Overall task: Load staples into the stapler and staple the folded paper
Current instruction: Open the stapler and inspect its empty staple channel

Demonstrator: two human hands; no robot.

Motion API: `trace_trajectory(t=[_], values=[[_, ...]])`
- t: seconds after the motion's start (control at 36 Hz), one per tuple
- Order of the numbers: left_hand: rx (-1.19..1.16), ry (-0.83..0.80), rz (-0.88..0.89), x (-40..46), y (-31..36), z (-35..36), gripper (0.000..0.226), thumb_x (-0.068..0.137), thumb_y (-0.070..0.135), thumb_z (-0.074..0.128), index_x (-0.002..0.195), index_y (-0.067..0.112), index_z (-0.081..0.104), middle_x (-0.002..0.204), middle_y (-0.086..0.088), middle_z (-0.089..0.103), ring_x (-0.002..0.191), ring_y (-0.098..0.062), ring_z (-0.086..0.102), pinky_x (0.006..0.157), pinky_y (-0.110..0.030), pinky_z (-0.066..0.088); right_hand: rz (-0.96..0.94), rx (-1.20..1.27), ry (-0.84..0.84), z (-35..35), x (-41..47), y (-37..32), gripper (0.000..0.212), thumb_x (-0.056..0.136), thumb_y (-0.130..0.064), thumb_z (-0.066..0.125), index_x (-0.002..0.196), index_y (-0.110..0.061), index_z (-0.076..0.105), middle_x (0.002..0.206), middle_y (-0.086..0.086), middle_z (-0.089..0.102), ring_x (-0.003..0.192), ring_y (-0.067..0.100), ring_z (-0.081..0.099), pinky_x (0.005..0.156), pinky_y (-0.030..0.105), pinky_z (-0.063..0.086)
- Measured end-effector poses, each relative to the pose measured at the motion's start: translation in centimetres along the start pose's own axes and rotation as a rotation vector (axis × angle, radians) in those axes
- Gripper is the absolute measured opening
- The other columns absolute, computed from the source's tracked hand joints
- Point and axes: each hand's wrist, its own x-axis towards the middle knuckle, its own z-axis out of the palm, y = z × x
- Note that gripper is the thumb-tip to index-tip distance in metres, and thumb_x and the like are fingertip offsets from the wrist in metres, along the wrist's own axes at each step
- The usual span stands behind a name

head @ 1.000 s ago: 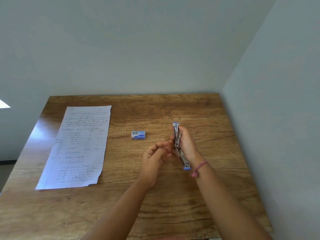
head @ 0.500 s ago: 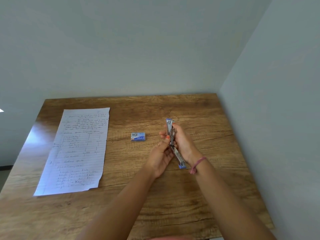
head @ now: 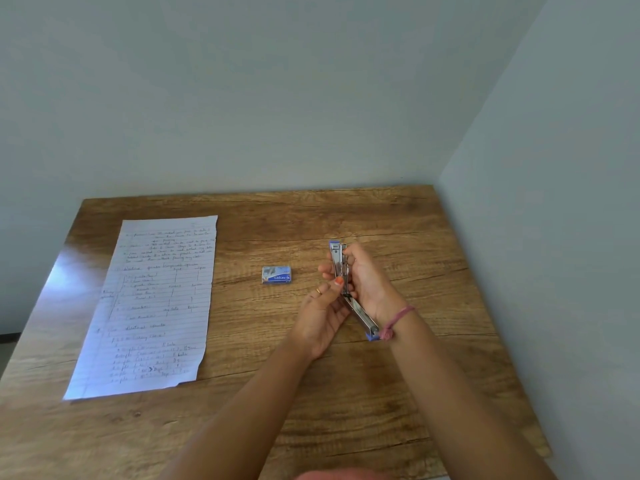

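Observation:
A metal stapler with blue ends is swung wide open, held above the wooden table. My right hand grips its upper arm from the right, fingers curled round it. My left hand comes in from the left, its thumb and fingertips on the stapler's middle near the hinge. The lower arm slants down to a blue tip by my right wrist. A small blue staple box lies on the table left of my hands. The handwritten lined paper lies flat at the left of the table.
The table stands in a corner, with a wall behind it and another close along its right edge. A pink thread bracelet is on my right wrist.
My left hand has moved right and up from a small gap beside the stapler until its fingers touch the stapler's middle. The stapler has risen slightly. The box and paper have not moved.

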Motion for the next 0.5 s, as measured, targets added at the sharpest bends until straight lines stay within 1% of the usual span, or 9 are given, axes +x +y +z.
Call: trace_trajectory(t=[0.08, 0.22, 0.28, 0.39, 0.44, 0.5], values=[[-0.002, 0.003, -0.015, 0.11, 0.05, -0.08, 0.021, 0.085, 0.014, 0.063, 0.104, 0.006, 0.067, 0.094, -0.008, 0.067, 0.084, -0.016, 0.065, 0.077, -0.028, 0.057, 0.009, 0.008, 0.005, 0.00, 0.24, 0.10, 0.034, 0.093, -0.029, 0.040, 0.101, -0.007, 0.064, 0.080, 0.007, 0.075, 0.072, 0.014, 0.066, 0.052, 0.024, 0.051], [0.024, 0.008, -0.031, 0.26, 0.13, -0.07, 0.020, 0.085, 0.016, 0.062, 0.102, 0.008, 0.067, 0.093, -0.007, 0.066, 0.083, -0.015, 0.063, 0.076, -0.027, 0.055, 0.046, 0.085, -0.012, 0.12, 0.26, -0.01, 0.030, 0.092, -0.026, 0.041, 0.096, -0.005, 0.063, 0.078, 0.011, 0.074, 0.069, 0.016, 0.064, 0.052, 0.027, 0.056], [0.019, 0.017, -0.033, 0.34, 0.14, -0.10, 0.017, 0.089, 0.014, 0.058, 0.103, 0.008, 0.066, 0.093, -0.007, 0.067, 0.083, -0.015, 0.063, 0.077, -0.027, 0.055, 0.048, 0.087, -0.020, 0.11, 0.25, -0.07, 0.031, 0.093, -0.024, 0.040, 0.100, -0.003, 0.062, 0.078, 0.011, 0.073, 0.069, 0.016, 0.063, 0.051, 0.026, 0.055], [0.021, 0.032, -0.039, 0.39, 0.15, -0.14, 0.015, 0.096, 0.012, 0.051, 0.101, 0.008, 0.065, 0.090, -0.006, 0.066, 0.081, -0.014, 0.064, 0.077, -0.026, 0.055, 0.053, 0.080, -0.034, 0.05, 0.08, -0.07, 0.034, 0.095, -0.019, 0.037, 0.113, 0.000, 0.059, 0.080, 0.010, 0.072, 0.069, 0.017, 0.061, 0.047, 0.021, 0.051], [0.028, 0.036, -0.041, 0.36, 0.16, -0.10, 0.016, 0.096, 0.012, 0.050, 0.102, 0.008, 0.064, 0.090, -0.006, 0.066, 0.081, -0.014, 0.063, 0.078, -0.027, 0.054, 0.056, 0.091, -0.050, -0.01, 0.02, 0.05, 0.033, 0.096, -0.017, 0.035, 0.114, 0.000, 0.057, 0.084, 0.012, 0.072, 0.068, 0.018, 0.060, 0.049, 0.022, 0.052], [0.034, 0.040, -0.041, 0.33, 0.18, -0.05, 0.016, 0.097, 0.012, 0.049, 0.103, 0.007, 0.063, 0.090, -0.006, 0.065, 0.082, -0.014, 0.062, 0.078, -0.027, 0.053, 0.049, 0.062, -0.064, -0.16, -0.01, 0.22, 0.031, 0.096, -0.015, 0.035, 0.110, -0.002, 0.059, 0.090, 0.012, 0.072, 0.069, 0.019, 0.061, 0.052, 0.022, 0.053]])
